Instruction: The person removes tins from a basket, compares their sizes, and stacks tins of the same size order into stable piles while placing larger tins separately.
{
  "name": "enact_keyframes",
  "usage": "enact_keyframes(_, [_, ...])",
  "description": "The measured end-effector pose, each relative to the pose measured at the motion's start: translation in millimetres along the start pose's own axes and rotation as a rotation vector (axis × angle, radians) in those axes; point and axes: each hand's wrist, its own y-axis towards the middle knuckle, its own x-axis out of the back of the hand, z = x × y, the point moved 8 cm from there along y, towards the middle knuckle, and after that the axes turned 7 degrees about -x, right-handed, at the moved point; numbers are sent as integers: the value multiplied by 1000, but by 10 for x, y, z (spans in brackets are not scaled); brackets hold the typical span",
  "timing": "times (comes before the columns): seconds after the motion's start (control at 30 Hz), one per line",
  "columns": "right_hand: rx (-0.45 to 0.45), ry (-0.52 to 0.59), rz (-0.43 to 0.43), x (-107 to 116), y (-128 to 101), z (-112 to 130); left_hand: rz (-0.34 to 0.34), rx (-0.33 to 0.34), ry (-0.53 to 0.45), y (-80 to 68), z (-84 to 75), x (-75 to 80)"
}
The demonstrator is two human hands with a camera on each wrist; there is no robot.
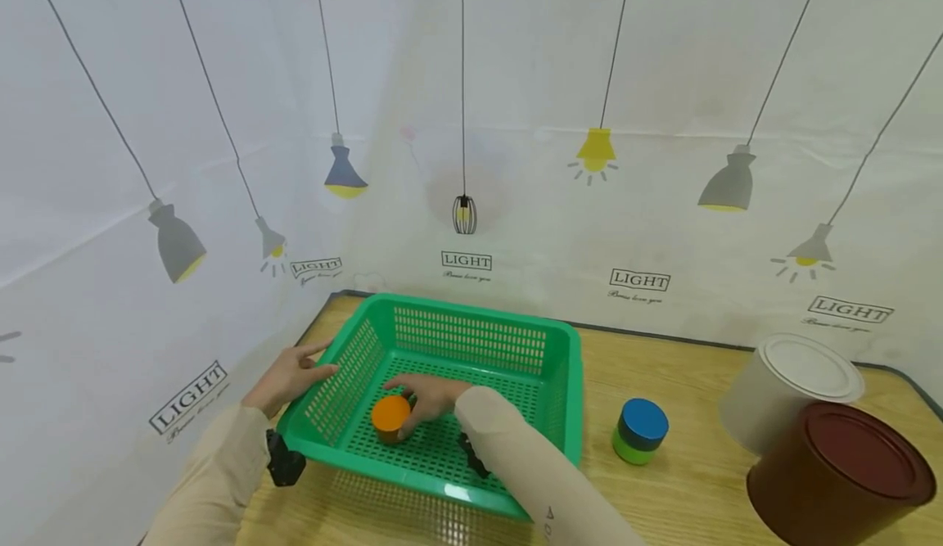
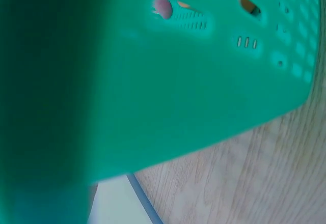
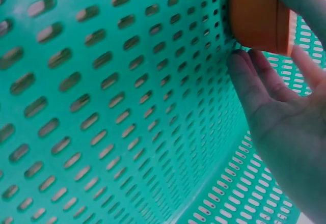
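A green plastic basket (image 1: 471, 310) with perforated walls and floor stands on the table. My left hand (image 1: 289, 376) holds its left rim, the thumb lying over the edge; in the left wrist view the basket wall (image 2: 193, 96) hides that hand's grip. Inside the basket, an orange-lidded round jar (image 1: 390, 417) sits on the floor, toward the left. My right hand (image 1: 430, 399) is spread about this jar. In the right wrist view, its thumb lies against the orange jar (image 3: 254, 18), while the lower fingers are nearly straight, with a small gap between them and the jar.
On the table (image 1: 611, 366), a blue-lidded jar with a green base (image 1: 639, 431) stands right of the basket. Farther right are a white lidded can (image 1: 781, 390) and a dark red-brown can (image 1: 832, 480). A lamp-printed white sheet (image 1: 530, 79) hangs behind and at left.
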Motion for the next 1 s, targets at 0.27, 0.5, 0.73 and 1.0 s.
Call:
enact_keyframes(0.27, [60, 19, -20, 23, -21, -25, 14, -6, 27, -1, -26, -31])
enact_keyframes(0.5, [68, 114, -53, 105, -83, -21, 9, -10, 36, -14, -21, -47])
enact_keyframes(0.73, [154, 134, -104, 332, -264, 139, -9, -12, 25, -18, -18, -24])
enact_keyframes(1.0, [188, 112, -127, 608, -611, 215, -13, -35, 26, -20, -43, -10])
